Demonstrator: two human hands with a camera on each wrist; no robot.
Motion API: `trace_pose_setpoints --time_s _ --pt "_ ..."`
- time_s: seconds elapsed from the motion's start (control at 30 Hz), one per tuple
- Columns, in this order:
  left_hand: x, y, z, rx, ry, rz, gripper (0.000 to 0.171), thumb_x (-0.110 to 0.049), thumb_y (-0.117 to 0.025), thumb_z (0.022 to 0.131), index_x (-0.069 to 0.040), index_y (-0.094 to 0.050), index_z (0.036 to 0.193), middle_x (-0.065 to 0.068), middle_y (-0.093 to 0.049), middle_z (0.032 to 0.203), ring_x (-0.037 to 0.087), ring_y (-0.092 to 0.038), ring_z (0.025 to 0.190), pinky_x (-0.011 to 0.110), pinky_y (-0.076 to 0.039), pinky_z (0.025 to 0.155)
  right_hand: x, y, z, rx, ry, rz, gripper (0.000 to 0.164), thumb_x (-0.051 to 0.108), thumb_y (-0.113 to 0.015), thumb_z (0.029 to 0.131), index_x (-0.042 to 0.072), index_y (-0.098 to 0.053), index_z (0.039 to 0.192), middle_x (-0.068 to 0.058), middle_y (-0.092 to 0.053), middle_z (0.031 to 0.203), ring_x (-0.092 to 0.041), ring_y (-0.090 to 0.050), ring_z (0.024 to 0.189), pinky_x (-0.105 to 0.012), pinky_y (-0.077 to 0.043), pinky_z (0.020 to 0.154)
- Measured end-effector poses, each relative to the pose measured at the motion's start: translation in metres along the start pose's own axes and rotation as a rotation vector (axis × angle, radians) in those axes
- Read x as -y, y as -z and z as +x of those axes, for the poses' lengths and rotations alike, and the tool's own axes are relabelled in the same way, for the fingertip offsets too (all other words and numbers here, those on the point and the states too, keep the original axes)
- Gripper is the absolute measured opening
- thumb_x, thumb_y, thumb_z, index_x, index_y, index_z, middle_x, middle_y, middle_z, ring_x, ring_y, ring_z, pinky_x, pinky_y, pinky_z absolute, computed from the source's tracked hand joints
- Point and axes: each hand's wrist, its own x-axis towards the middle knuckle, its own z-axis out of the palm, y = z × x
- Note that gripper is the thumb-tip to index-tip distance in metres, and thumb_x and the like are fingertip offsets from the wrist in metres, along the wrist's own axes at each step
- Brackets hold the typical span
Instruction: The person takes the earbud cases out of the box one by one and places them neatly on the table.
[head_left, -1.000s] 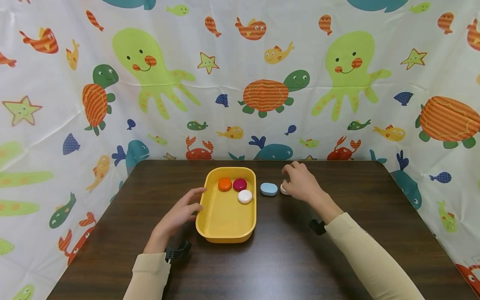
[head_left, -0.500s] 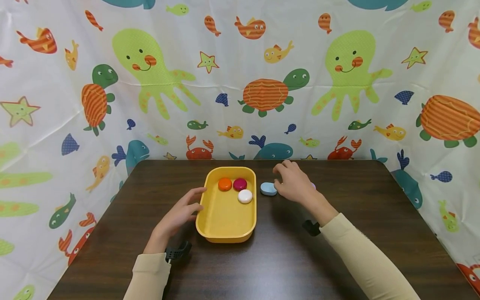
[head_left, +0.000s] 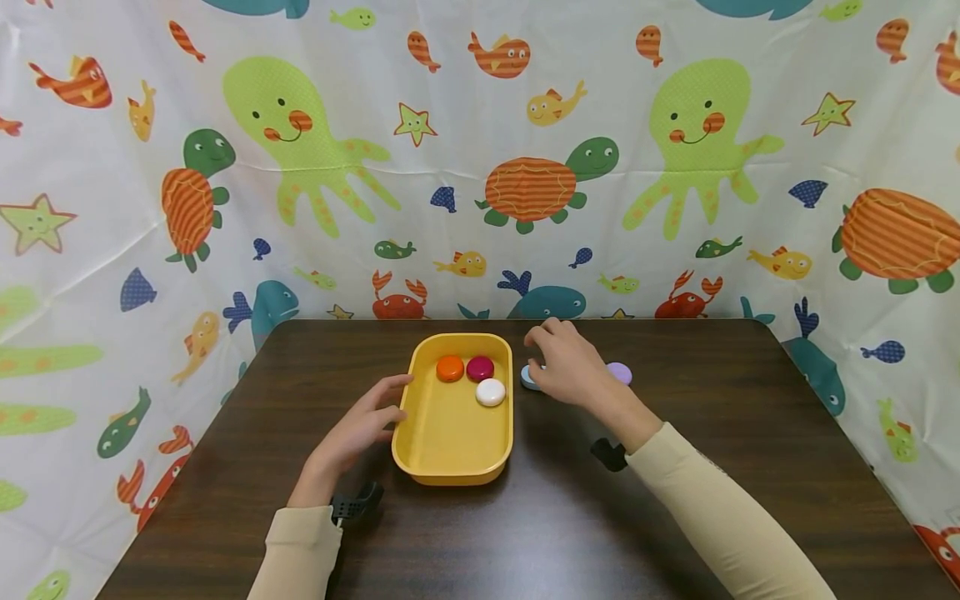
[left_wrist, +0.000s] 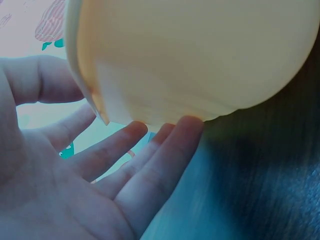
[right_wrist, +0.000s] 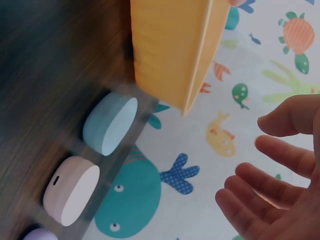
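Note:
My left hand (head_left: 360, 425) rests its fingertips against the left wall of a yellow tray (head_left: 446, 450); the left wrist view shows the fingers (left_wrist: 165, 175) fairly straight along the wall. Inside the tray sit an orange (head_left: 450, 368), a magenta (head_left: 480, 368) and a white round piece (head_left: 491, 392). My right hand (head_left: 573, 367) hovers above a light-blue rounded piece (head_left: 528, 379), partly hiding it. Nothing is between its spread fingers. In the right wrist view, a pale pink piece (right_wrist: 72, 190) with a small dark slot sits beside the blue one (right_wrist: 110, 123).
A lilac round piece (head_left: 619, 372) lies on the dark wooden table (head_left: 712, 375), right of my right hand. Behind the table hangs a white curtain (head_left: 450, 75) printed with sea animals. A dark wrist device (head_left: 357, 502) is on my left wrist.
My right hand has moved left, from over the pale piece to over the light-blue one, uncovering the lilac piece. The left hand and the tray have stayed in place.

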Motion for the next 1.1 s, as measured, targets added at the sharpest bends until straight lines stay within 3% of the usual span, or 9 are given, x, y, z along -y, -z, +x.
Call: trace_pose_setpoints --time_s 1.1 --pt "-0.003 -0.001 -0.003 -0.005 0.006 -0.012 0.061 -0.017 -0.054 0.1 -0.016 -0.031 0.157 0.019 -0.027 0.161 0.042 -0.042 0.136 0.058 -0.047 0.104 0.04 -0.012 0.024 0.108 0.115 -0.1 0.036 0.024 -0.071 0.09 0.01 -0.068 0.123 -0.008 -0.06 0.115 -0.022 -0.052 0.102 -0.033 -0.054 0.091"
